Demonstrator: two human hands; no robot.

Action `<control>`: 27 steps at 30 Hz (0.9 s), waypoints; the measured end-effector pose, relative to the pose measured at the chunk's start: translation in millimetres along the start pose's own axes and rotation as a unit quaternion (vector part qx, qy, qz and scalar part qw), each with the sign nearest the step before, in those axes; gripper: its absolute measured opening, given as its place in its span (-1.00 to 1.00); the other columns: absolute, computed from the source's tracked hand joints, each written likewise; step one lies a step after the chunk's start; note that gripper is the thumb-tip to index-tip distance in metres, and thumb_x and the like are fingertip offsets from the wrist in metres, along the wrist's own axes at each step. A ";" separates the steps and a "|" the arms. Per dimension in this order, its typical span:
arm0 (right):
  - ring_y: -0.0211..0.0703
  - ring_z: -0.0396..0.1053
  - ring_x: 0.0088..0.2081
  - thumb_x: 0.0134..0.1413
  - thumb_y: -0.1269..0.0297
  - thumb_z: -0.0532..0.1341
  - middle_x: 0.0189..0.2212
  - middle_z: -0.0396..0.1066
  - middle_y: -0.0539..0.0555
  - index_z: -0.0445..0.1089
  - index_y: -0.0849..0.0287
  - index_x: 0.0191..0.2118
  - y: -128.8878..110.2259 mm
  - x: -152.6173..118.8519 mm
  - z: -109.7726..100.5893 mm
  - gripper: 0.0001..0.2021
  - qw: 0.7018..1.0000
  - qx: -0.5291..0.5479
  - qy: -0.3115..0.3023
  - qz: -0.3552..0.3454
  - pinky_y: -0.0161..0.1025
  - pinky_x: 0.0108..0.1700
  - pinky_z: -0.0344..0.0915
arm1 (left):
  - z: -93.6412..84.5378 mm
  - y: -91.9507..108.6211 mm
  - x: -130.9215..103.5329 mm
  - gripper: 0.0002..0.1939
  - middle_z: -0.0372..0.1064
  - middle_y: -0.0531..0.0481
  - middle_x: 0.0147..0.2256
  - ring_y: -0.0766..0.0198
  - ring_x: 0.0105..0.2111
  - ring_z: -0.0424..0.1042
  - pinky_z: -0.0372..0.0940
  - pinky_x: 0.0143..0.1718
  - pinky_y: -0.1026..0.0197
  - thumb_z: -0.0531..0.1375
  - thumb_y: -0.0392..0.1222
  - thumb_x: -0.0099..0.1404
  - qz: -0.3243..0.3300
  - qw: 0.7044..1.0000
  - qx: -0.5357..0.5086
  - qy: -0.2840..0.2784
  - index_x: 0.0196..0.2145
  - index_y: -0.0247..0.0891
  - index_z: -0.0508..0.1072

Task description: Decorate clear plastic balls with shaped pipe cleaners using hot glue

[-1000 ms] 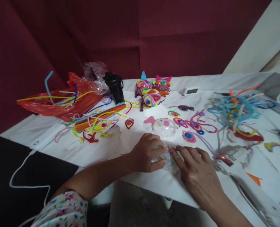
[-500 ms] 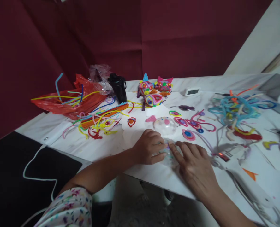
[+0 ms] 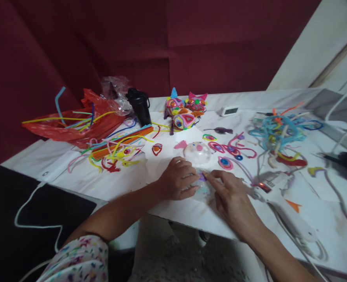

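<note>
A clear plastic piece point(image 3: 204, 191) with a purple patch near its top lies at the table's front edge. My left hand point(image 3: 179, 179) holds its left side with curved fingers. On the purple patch rests the index fingertip of my right hand point(image 3: 230, 197), its other fingers bent. Just beyond is a clear dome point(image 3: 201, 156) bearing a pink dot and a pink ear-like piece point(image 3: 180, 145). Right of the dome lie a pink and blue coil point(image 3: 225, 163) and further coiled pieces. A red coil point(image 3: 157, 149) sits to the left on white paper.
A red bag point(image 3: 73, 125) of pipe cleaners and a black bottle point(image 3: 139, 106) stand back left. Several decorated balls point(image 3: 183, 120) and a small display point(image 3: 230, 111) are behind. A blue tangle point(image 3: 281, 131), a corded white tool point(image 3: 293, 221) and cables occupy the right.
The view has shifted, so the scene sits further left. My right hand's fingers have bent back, leaving the index finger on the purple patch, which shows more. My left hand keeps its hold.
</note>
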State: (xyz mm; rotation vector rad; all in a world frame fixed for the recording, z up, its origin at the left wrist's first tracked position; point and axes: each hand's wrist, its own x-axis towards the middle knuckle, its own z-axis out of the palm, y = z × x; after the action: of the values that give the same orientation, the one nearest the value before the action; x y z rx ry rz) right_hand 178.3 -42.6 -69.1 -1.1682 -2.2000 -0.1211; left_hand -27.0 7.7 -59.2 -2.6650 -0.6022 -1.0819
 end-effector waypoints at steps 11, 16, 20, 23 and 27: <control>-0.05 0.34 -0.18 0.15 0.48 0.09 -0.23 0.40 0.13 0.34 0.17 -0.08 4.1 -6.7 -12.0 -0.77 0.991 0.077 0.078 0.075 -0.07 -0.17 0.33 | -5.9 -1.4 3.2 -0.85 0.49 -0.06 -0.34 0.12 -0.22 0.42 0.30 -0.07 -0.09 0.15 -0.21 0.18 -0.048 0.999 0.001 0.020 -0.29 -0.16 0.48; -0.17 0.32 -0.38 0.15 0.45 0.14 -0.45 0.35 0.00 0.25 0.13 -0.33 2.8 -19.9 -19.9 -0.91 0.991 0.053 0.098 0.079 -0.20 -0.33 0.29 | -9.7 -2.7 5.4 -0.90 0.44 -0.02 -0.41 0.20 -0.29 0.39 0.31 -0.09 -0.03 0.15 -0.33 0.16 -0.056 0.996 -0.006 0.067 -0.35 -0.23 0.43; -0.18 0.30 -0.43 0.19 0.42 0.09 -0.49 0.31 -0.01 0.19 0.11 -0.36 5.7 -26.5 -27.4 -0.89 0.992 0.008 0.084 0.097 -0.22 -0.38 0.28 | -9.7 -5.6 6.0 -0.90 0.42 0.00 -0.43 0.21 -0.32 0.38 0.33 -0.13 -0.02 0.13 -0.34 0.17 -0.067 0.996 -0.008 0.065 -0.37 -0.19 0.40; -0.17 0.30 -0.45 0.21 0.38 0.08 -0.50 0.31 -0.02 0.19 0.09 -0.36 13.5 -24.3 -34.5 -0.90 0.990 -0.019 0.084 0.112 -0.22 -0.39 0.28 | -8.9 -8.3 5.7 -0.91 0.40 0.02 -0.43 0.20 -0.33 0.38 0.34 -0.15 -0.03 0.16 -0.33 0.17 -0.084 0.994 -0.017 0.071 -0.38 -0.15 0.37; -0.16 0.32 -0.48 0.22 0.28 0.08 -0.50 0.35 0.00 0.24 0.10 -0.33 29.5 -16.7 -45.9 -0.90 0.987 -0.046 0.089 0.125 -0.24 -0.43 0.26 | -7.6 -13.3 3.2 -0.91 0.40 0.03 -0.41 0.20 -0.33 0.40 0.34 -0.15 -0.01 0.18 -0.31 0.19 -0.114 0.990 -0.021 0.085 -0.37 -0.14 0.35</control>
State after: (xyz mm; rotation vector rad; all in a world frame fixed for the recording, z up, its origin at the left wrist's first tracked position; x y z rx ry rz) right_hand 230.3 -53.3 -48.3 -1.4189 -1.8940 -0.2141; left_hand -35.5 18.0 -51.1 -2.5489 -0.8749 -1.3794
